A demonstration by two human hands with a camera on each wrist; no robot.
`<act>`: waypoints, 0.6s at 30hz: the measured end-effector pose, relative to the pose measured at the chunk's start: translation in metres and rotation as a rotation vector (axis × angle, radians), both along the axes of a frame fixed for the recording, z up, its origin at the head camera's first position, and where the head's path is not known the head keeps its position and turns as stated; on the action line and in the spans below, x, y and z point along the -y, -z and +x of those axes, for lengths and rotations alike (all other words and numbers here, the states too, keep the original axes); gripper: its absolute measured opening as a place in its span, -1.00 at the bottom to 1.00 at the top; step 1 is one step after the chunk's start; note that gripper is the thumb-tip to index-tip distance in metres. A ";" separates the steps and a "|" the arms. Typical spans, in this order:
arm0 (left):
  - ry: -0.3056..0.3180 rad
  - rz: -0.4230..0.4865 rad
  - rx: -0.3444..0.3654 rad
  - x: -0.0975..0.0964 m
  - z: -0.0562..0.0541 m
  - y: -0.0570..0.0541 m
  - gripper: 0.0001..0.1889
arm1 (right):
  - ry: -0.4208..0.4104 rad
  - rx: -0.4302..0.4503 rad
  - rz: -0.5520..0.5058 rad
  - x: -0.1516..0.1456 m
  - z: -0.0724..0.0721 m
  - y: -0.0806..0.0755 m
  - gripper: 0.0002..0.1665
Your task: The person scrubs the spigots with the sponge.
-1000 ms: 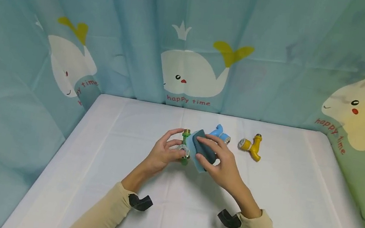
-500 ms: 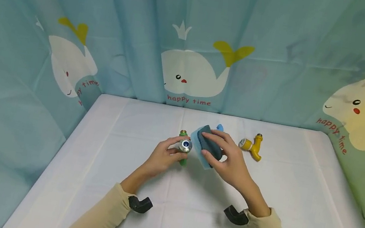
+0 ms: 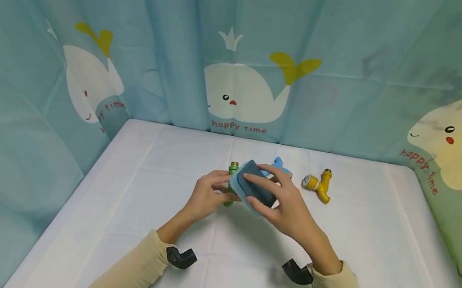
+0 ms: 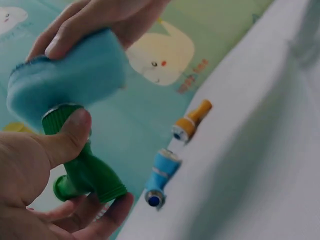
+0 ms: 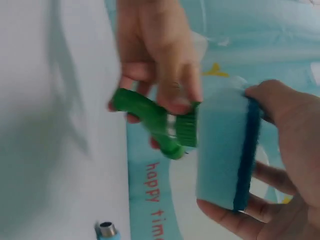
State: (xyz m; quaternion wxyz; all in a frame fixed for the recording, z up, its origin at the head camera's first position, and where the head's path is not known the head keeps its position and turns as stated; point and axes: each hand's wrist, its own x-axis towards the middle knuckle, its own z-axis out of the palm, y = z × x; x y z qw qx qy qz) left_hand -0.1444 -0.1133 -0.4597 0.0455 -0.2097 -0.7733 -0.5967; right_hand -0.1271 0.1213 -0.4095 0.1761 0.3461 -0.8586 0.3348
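Observation:
My left hand (image 3: 207, 195) grips a green faucet (image 4: 90, 172) above the table, thumb on its ribbed knob and fingers beneath its body. In my right hand (image 3: 291, 206) is a two-layer sponge (image 5: 222, 150), light blue with a dark scouring side, pinched by its edges between thumb and fingers. The sponge's light face presses against the end of the faucet's knob, as both wrist views show. From the head view, the sponge hides much of the faucet.
A blue faucet (image 4: 162, 172) lies on the white-covered table (image 3: 153, 177) behind my right hand. Farther right lies a yellow faucet (image 3: 321, 184). A whale-print curtain (image 3: 155, 51) hangs behind the table and along its sides.
The sponge first moved right, away from the green faucet, baring the knob's end, then came back left onto it. The faucet turned slightly in my left hand.

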 end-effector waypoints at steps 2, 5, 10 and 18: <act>-0.003 -0.022 -0.020 -0.001 0.000 -0.002 -0.50 | 0.000 0.003 0.013 0.000 0.000 0.001 -0.43; -0.010 -0.051 -0.026 0.000 0.001 -0.003 -0.47 | 0.064 -0.014 0.029 0.000 -0.002 0.003 -0.43; -0.021 -0.060 -0.030 -0.001 0.001 -0.004 -0.50 | 0.011 -0.012 -0.025 0.001 0.001 0.003 -0.43; 0.026 -0.048 0.006 -0.001 0.002 -0.005 -0.47 | 0.112 0.022 -0.089 -0.009 -0.001 0.012 -0.42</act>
